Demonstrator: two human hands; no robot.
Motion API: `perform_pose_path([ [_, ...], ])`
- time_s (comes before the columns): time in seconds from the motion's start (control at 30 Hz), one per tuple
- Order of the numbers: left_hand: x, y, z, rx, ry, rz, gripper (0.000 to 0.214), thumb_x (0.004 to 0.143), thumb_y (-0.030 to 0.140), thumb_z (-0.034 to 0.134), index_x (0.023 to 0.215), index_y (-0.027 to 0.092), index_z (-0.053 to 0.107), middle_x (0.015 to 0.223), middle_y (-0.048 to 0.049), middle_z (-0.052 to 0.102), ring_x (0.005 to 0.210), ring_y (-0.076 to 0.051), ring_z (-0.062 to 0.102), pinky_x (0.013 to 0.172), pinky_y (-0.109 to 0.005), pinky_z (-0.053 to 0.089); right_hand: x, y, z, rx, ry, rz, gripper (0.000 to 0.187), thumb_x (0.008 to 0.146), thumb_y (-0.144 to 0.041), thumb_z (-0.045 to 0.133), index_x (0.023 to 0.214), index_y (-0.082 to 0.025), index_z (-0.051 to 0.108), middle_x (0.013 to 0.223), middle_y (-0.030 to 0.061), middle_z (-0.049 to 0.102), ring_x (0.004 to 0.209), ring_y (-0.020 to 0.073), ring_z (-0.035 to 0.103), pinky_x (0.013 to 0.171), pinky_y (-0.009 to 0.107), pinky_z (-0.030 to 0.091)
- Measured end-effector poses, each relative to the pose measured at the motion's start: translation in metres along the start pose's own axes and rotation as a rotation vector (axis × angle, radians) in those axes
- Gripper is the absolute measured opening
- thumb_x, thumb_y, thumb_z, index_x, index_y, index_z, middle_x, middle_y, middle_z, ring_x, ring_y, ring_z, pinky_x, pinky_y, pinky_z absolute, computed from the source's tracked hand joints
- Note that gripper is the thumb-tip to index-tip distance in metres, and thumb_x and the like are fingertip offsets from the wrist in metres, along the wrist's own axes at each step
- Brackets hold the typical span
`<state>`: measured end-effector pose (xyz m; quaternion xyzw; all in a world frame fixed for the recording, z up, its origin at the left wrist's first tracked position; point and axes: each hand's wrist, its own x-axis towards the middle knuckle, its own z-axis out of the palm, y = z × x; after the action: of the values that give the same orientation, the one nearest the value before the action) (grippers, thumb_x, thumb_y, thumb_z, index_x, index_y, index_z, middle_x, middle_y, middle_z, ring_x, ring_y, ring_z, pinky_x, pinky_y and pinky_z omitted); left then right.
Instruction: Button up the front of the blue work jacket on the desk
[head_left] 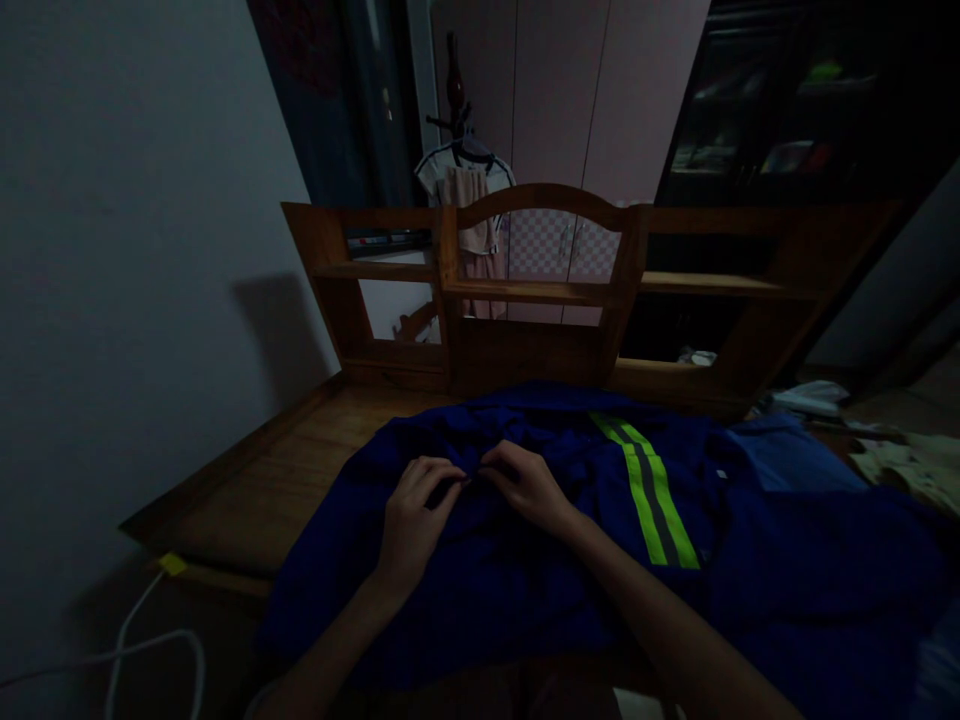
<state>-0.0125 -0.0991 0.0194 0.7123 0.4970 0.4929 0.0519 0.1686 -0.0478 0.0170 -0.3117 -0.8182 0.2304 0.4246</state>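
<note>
A dark blue work jacket (540,600) with a yellow-green and grey reflective band (651,490) lies spread over the wooden bed. My left hand (416,505) pinches a small bit of its cloth between thumb and fingertips. Close beside it on the right, my right hand (521,485) is closed in a similar pinch on the same garment. The fingertips of both hands nearly meet. What exactly sits between them, a cloth edge or a fastener, is too dark and small to make out.
Beyond the jacket rises a wooden headboard (540,293) with shelves. A plain wall (150,250) borders the left. A white cable (124,640) hangs at the lower left. Clothes (480,200) hang on a stand behind, before a pink wardrobe (559,110). More cloth (911,465) lies at right.
</note>
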Motion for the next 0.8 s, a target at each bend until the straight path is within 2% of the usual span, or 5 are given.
perform_pose_path([
  [0.1,-0.001,0.000,0.004,-0.103,-0.030,-0.119,0.014,0.082,0.032,0.057,0.088,0.021,0.062,0.091,-0.0024,0.061,0.089,-0.017,0.058,0.082,-0.030,0.046,-0.001,0.000,0.002,-0.070,-0.016,-0.049,0.011,0.090,-0.023,0.049,0.097,-0.021,0.057,0.091,0.0024,0.058,0.084,0.0141,0.056,0.075,0.025,0.043],
  [0.23,0.000,-0.006,0.008,-0.249,-0.038,-0.273,0.028,0.078,0.040,0.060,0.096,0.020,0.061,0.091,-0.0034,0.064,0.086,-0.018,0.060,0.077,-0.028,0.048,-0.002,-0.001,0.004,-0.111,-0.028,-0.060,0.012,0.092,-0.023,0.046,0.099,-0.022,0.056,0.091,0.0024,0.057,0.084,0.0137,0.056,0.075,0.024,0.044],
  [0.6,0.005,-0.020,0.001,-0.359,-0.255,-0.328,0.031,0.072,0.041,0.064,0.092,0.018,0.063,0.091,-0.0033,0.065,0.087,-0.018,0.061,0.079,-0.029,0.048,-0.001,-0.003,0.003,-0.026,-0.025,-0.067,0.010,0.090,-0.022,0.049,0.096,-0.020,0.057,0.089,0.0027,0.058,0.084,0.0145,0.056,0.075,0.025,0.043],
  [0.8,0.008,-0.022,0.003,-0.334,-0.303,-0.302,0.027,0.074,0.041,0.063,0.090,0.018,0.063,0.086,-0.0021,0.065,0.082,-0.017,0.060,0.072,-0.026,0.047,-0.001,-0.005,-0.002,0.059,-0.063,-0.021,0.012,0.089,-0.026,0.051,0.095,-0.019,0.058,0.088,0.0022,0.060,0.080,0.0136,0.056,0.072,0.024,0.042],
])
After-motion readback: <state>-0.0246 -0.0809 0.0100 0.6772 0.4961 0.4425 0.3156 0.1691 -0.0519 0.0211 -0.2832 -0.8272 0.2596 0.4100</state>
